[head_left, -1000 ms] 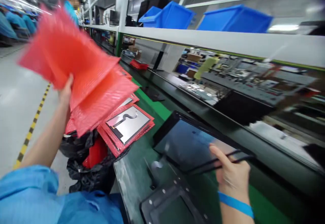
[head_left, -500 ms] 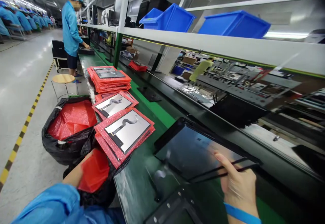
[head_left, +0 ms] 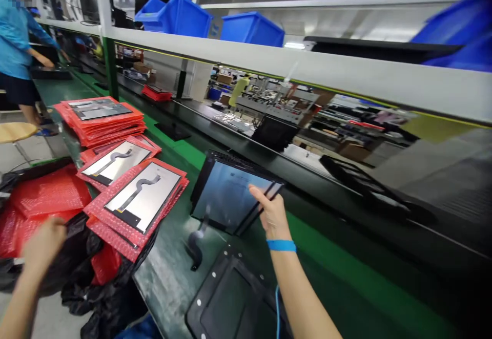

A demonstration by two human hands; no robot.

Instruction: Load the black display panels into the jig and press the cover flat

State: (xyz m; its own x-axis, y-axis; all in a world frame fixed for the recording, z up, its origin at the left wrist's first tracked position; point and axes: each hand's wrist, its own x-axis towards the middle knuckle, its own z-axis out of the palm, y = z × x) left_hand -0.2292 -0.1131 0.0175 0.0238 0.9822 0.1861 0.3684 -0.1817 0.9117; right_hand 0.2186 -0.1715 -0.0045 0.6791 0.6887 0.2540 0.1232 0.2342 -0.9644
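Observation:
My right hand [head_left: 273, 215], with a blue wrist strap, pinches the right edge of a dark glossy display panel [head_left: 230, 195], thumb on its face. A ribbon cable [head_left: 195, 249] hangs from the panel's lower left side. Behind it stand several black frames or panels, partly hidden. My left hand [head_left: 44, 244] is over red bubble bags [head_left: 52, 190] in a black plastic bag; blur smears its fingers. Between the hands, display panels with curled cables [head_left: 148, 193] lie on red bubble sleeves. A black frame-like tray [head_left: 226, 298] is on the bench near me.
A taller stack of red sleeves [head_left: 102, 126] stands farther back on the green bench [head_left: 157, 282]. Blue bins [head_left: 251, 29] sit on the white shelf [head_left: 238, 49] above. A person in blue [head_left: 13, 37] stands at the far left, near a wooden stool [head_left: 17, 132].
My view has swung right. My left hand has come up from the lower bag with the crumpled red sleeve. The panel in my right hand now tilts more upright.

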